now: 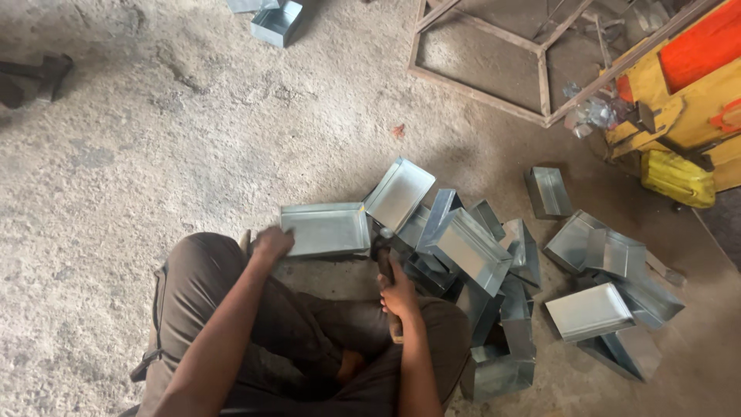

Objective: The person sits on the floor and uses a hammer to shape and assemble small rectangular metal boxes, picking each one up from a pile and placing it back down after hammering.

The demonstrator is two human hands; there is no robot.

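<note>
Many finished trays (471,251) piled right; I noted left hand (272,243) steadying one tray (326,229), right hand (398,295) clenched on hammer (384,259), seam work unfinished.

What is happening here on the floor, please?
A person sits on the concrete floor among many folded sheet-metal trays. The left hand presses on one flat tray lying just in front of the knees. The right hand grips the handle of a tool, seemingly a hammer, with its head near that tray's edge. More trays are piled to the right, and a yellow can stands farther off.
</note>
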